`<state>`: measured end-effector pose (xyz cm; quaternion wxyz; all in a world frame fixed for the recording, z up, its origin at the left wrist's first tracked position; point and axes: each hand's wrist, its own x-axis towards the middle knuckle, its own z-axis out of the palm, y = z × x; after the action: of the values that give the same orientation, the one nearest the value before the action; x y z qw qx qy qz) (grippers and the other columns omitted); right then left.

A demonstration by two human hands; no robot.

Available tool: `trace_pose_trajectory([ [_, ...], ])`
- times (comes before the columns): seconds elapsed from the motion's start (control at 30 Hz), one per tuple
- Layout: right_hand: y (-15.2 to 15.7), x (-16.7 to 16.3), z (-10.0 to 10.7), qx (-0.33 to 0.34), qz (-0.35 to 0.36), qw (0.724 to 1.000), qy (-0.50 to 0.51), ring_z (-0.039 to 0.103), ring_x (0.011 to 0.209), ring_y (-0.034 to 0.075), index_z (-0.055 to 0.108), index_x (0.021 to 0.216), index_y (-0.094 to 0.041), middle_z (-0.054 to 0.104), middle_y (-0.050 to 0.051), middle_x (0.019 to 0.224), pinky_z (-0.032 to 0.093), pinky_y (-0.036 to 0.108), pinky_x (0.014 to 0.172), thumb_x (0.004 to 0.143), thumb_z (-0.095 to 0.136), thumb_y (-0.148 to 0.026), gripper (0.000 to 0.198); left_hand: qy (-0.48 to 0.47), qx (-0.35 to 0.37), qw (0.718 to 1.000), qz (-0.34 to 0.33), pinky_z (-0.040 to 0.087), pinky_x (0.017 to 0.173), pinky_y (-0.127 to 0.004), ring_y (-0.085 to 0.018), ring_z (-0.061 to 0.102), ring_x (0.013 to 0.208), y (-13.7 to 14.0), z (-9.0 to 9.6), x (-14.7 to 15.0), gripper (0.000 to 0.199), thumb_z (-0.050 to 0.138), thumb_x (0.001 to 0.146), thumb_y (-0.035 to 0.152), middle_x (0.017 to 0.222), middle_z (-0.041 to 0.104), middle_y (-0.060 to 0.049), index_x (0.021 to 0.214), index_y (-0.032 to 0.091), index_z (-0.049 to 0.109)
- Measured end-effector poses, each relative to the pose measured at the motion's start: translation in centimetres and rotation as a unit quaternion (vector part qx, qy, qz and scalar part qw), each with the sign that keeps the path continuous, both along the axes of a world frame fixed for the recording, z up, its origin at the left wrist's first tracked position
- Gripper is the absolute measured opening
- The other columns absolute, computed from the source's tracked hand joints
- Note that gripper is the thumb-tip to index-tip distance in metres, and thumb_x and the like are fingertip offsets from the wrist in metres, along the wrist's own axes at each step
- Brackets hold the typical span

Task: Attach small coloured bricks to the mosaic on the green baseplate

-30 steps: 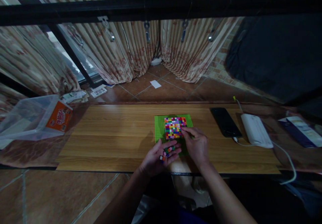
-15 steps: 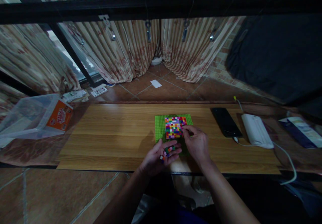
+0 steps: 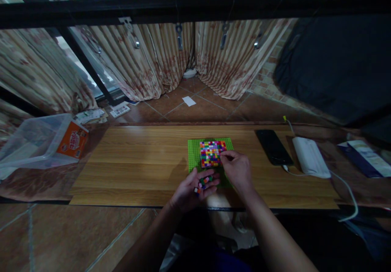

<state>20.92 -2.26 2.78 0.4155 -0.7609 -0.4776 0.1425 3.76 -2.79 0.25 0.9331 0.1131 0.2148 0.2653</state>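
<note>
Left hand (image 3: 190, 189) palm-up, open, cradling loose bricks (image 3: 206, 180); right hand (image 3: 238, 171) pinched at mosaic (image 3: 209, 153), contents hidden.

The baseplate (image 3: 193, 151) to the left of the right grip (image 3: 240, 172) was bright green. The brick panel (image 3: 209, 155) at that grip's fingertips bore an irregular mosaic of red, orange, yellow, white, pink, purple, blue and green. Loose bricks (image 3: 206, 180) in the left grip (image 3: 189, 188) included green, pink, orange and white. The worktop (image 3: 137, 162) beneath both grips was brown, wood-grained. Right of the right grip, the phone (image 3: 273, 147) was black; beyond both grips, the curtains (image 3: 152, 60) showed beige-and-brown stripes with reddish blotches.
</note>
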Motion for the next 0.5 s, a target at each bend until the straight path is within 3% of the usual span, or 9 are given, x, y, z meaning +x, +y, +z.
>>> trace_pose_trajectory([
  [0.33, -1.6, 0.0, -0.7, 0.063, 0.038, 0.996, 0.052, 0.065, 0.072, 0.019, 0.070, 0.082, -0.018, 0.071, 0.006, 0.082, 0.049, 0.030, 0.067, 0.080, 0.054, -0.030, 0.021, -0.008, -0.010, 1.000, 0.002, 0.033, 0.101, -0.038, -0.025, 0.054, 0.114, 0.2, 0.0, 0.0, 0.056, 0.035, 0.091, 0.049, 0.122, 0.058, -0.019, 0.121, 0.006, 0.055],
  [0.5, -4.6, -0.7, -1.1, 0.061, 0.134, 0.988, 0.039, 0.063, 0.081, 0.018, 0.069, 0.088, -0.021, 0.068, 0.005, 0.088, 0.050, 0.032, 0.075, 0.084, 0.051, -0.029, 0.019, -0.021, -0.019, 1.000, -0.002, 0.035, 0.098, -0.037, -0.024, 0.056, 0.109, 0.3, -0.1, 0.1, 0.059, 0.034, 0.091, 0.051, 0.118, 0.060, -0.018, 0.123, 0.007, 0.053],
])
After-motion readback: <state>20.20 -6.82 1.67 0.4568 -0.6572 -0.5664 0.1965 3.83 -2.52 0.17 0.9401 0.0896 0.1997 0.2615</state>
